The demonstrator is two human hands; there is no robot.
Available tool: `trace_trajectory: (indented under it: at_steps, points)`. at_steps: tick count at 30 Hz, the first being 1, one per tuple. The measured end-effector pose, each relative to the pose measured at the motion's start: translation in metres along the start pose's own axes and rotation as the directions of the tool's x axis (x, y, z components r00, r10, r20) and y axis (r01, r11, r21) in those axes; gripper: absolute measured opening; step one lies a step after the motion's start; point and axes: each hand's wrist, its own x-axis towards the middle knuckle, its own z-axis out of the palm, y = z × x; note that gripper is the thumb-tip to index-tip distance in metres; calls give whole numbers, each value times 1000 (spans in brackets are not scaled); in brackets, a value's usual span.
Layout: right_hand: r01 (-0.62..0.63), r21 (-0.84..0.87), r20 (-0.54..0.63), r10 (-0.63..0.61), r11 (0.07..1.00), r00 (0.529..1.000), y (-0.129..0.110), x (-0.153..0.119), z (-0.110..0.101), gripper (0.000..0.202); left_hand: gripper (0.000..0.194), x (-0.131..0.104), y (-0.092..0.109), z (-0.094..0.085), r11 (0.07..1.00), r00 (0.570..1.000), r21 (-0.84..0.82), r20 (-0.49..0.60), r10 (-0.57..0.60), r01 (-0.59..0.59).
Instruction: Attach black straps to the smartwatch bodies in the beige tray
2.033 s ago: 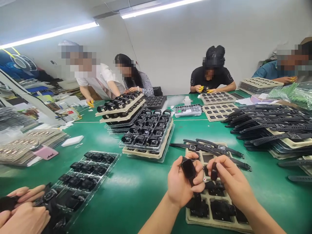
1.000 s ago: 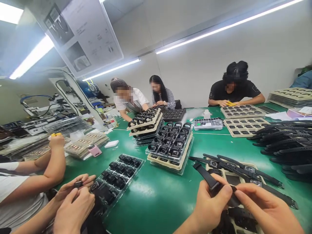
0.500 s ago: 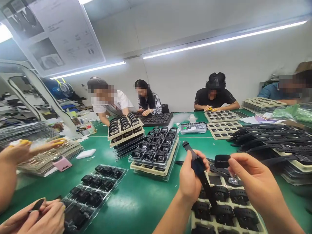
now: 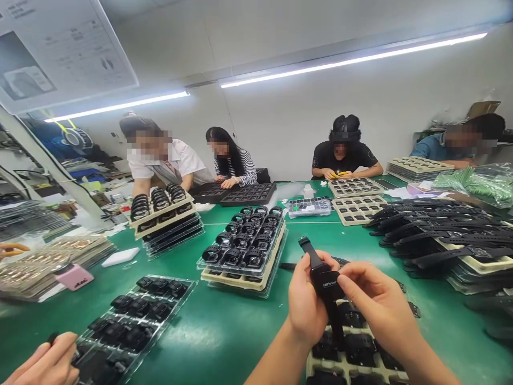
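My left hand [image 4: 305, 305] is closed around a black smartwatch [image 4: 308, 250], its strap running down between my arms. Between the fingertips of my right hand [image 4: 377, 302] is a small black rounded card [image 4: 326, 283] with white lettering, lying over the watch face. Whether the card is pressed flat on the screen I cannot tell. Under both hands stands a cream compartment tray [image 4: 348, 368] of black watches [image 4: 358, 347], partly hidden by my right hand and forearm.
Left of centre stands a stack of watch trays [image 4: 242, 275]. A clear tray of watches [image 4: 138, 321] lies nearer, beside a co-worker's hand [image 4: 50, 361]. Watches with long straps pile up on trays [image 4: 476, 259] at the right. Several people work across the green table [image 4: 228, 334].
My right hand has moved left, bringing the black card from beside the watch onto its face. The view has swung slightly to the right.
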Motion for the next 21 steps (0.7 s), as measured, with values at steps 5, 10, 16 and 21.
trace_trajectory:
  at_steps: [5, 10, 16, 21]
  points:
    - [-4, -52, -3, 4, 999, 1000, 3, 0, 1, 29, 40, -2, -3, -1, 1000, 1000, 25, 6, -3, 3]
    - [-9, -43, 6, 9, 999, 1000, 3, 0, 1, 29, 41, -3, -5, -1, 999, 1000, 40, 15, 2, -3]
    - [0, -59, 5, 0, 998, 1000, 4, 0, 2, 24, 45, -3, -5, -1, 999, 1000, 31, 20, -6, 6]
    - [-3, -68, -1, 3, 998, 1000, 5, -1, 2, 23, 46, -3, -3, 1, 1000, 1000, 23, 22, -3, 3]
